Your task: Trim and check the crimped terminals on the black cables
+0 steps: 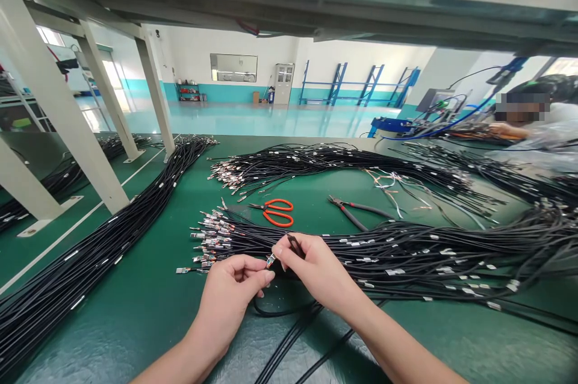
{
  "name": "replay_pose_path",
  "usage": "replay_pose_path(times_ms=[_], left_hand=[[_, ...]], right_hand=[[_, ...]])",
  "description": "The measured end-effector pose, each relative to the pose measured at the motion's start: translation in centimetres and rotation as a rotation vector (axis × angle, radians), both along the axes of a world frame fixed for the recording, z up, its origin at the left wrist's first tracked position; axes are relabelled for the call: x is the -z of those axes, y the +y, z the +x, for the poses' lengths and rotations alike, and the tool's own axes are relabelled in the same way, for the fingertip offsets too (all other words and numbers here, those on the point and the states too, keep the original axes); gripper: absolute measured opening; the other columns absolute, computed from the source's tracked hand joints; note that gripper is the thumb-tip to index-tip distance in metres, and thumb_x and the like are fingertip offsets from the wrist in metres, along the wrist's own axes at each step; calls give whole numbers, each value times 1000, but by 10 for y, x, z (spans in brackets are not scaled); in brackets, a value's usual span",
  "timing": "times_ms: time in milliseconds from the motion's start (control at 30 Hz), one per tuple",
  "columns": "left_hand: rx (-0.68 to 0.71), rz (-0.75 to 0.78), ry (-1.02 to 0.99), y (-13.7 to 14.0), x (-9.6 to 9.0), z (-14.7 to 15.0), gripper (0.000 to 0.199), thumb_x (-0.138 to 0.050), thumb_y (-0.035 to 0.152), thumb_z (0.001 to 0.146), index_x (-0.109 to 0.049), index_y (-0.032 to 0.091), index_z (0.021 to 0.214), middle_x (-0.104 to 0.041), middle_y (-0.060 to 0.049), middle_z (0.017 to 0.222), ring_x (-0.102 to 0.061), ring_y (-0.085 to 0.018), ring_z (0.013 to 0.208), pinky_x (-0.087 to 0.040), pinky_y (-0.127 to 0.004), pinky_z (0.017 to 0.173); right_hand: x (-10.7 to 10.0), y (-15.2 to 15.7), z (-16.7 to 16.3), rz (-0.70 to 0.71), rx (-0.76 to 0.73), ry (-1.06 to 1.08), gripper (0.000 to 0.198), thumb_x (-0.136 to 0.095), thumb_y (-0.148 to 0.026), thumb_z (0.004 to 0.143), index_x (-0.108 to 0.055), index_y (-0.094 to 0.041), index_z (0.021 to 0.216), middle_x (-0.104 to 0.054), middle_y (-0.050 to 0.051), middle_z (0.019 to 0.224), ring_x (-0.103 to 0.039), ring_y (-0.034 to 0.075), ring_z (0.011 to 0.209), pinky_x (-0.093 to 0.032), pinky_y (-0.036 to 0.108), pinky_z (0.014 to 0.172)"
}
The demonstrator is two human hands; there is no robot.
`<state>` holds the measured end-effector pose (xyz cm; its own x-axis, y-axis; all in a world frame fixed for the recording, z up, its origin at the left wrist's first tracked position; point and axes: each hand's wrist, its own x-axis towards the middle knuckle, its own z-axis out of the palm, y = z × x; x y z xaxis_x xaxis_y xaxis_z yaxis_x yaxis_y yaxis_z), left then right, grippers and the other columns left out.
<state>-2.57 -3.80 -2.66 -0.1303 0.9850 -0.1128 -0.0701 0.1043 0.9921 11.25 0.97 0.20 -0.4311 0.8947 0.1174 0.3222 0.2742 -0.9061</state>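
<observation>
My left hand [235, 284] and my right hand [311, 269] meet just above the green counter [149, 288], directly in front of me. Between the fingertips of both hands sits a small metal terminal [270, 261] on the end of a black cable [289, 318]. My left grip is closed on the terminal, thumb and forefinger pinching it. My right grip is closed on the cable just behind the terminal; the cable runs under my right palm and down toward me. Just beyond my hands lies a bundle of black cables [406, 251] with its metal-tipped ends fanned out to the left. Farther back on the counter lie orange-handled scissors [276, 212] and, to their right, black pliers [356, 212].
</observation>
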Motion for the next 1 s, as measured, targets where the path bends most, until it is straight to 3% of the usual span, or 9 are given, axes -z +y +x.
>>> replay_pose_path(times_ms=[367,800,1000], left_hand=[[-24,11,64,-2,-4,1,10,-68,22,60,-65,14,65,-61,0,57,-50,-11,52,-41,-21,53],[-30,59,168,0,-3,-1,10,-66,26,63,-65,16,66,-63,-1,61,-53,-14,55,-42,-23,55],[-120,338,426,-2,1,-2,5,-63,23,67,-67,23,70,-65,-2,71,-57,-18,66,-42,-25,65]], right_hand=[[-1,0,1,15,-47,-14,23,-43,-27,81,-47,-16,61,-44,-3,57,-39,10,56,-34,21,56],[-4,-2,0,110,-3,-116,23,-45,-26,79,-47,-16,58,-39,-4,55,-33,9,54,-29,21,50],[-4,-6,-4,100,83,-39,26,-48,-28,76,-40,-17,54,-34,-5,54,-31,9,53,-28,21,49]])
